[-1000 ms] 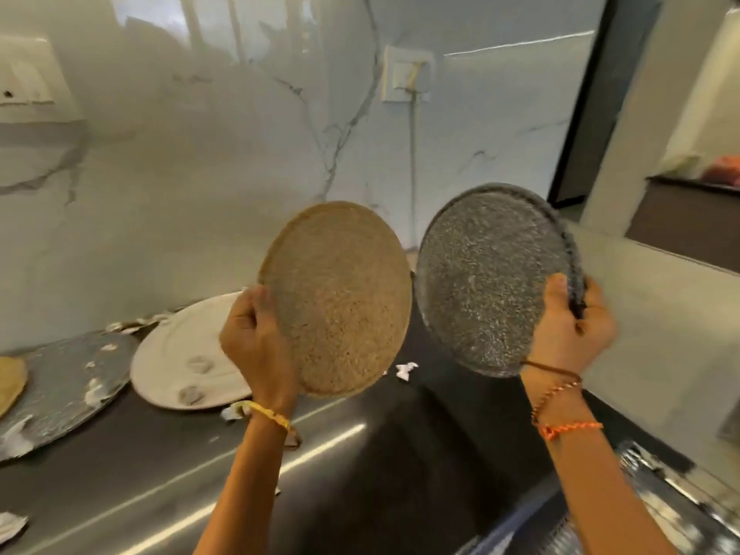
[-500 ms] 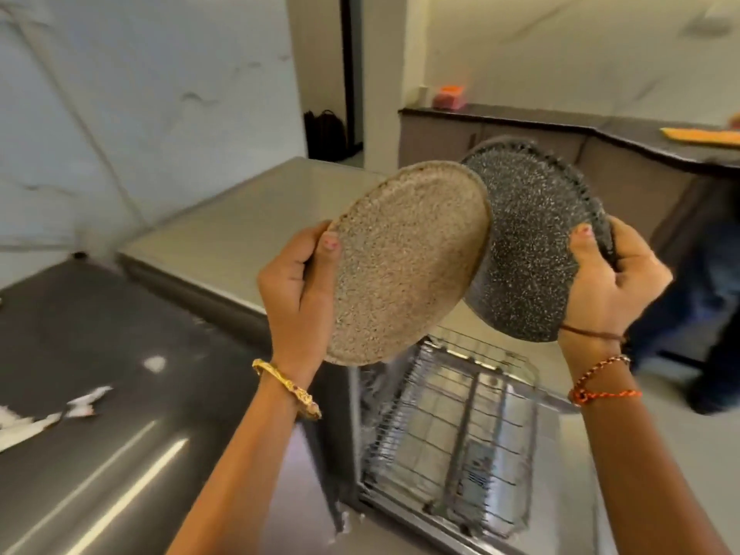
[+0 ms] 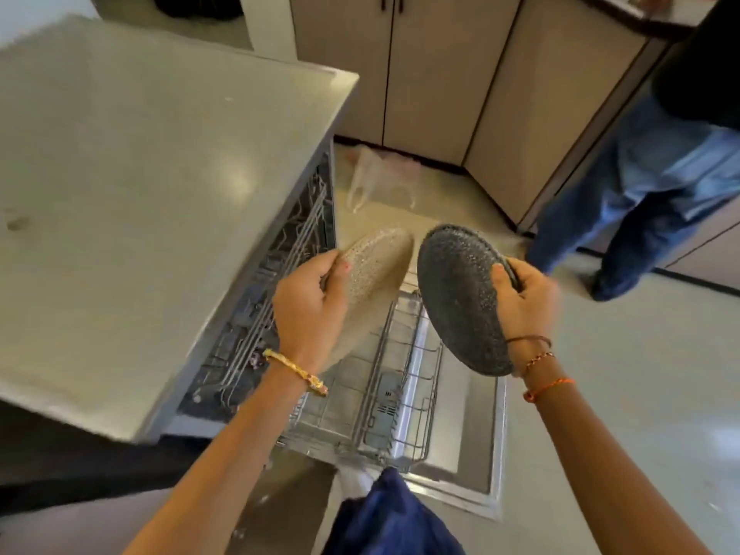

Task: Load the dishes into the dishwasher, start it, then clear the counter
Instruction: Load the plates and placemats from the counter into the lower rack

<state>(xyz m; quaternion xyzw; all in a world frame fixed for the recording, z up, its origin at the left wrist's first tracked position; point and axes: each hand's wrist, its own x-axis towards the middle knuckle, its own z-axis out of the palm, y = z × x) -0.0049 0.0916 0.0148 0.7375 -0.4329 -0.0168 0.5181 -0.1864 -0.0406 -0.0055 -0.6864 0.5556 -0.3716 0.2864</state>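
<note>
Change: turned away from the table wall within the last second; both plates carried from chest height above the table to low over the open dishwasher [image 3: 280, 314].
Meaning: judged as the loading step begun, neither plate slotted yet; starting and clearing still ahead.
Left hand [image 3: 310, 304]: curled round the rim of the tan plate [image 3: 376, 266], thumb on its face, plate tilted edge-down toward the lower rack [image 3: 380, 394].
Right hand [image 3: 520, 298]: gripped the far rim of the dark plate [image 3: 456, 298], held steeply tilted, just beside the tan one, apart from it.
Plates: both round, speckled, matte; tan one pale and blurred, dark one grey-flecked.
Rack: pulled out over the lowered door, seemingly bare of dishes.
</note>
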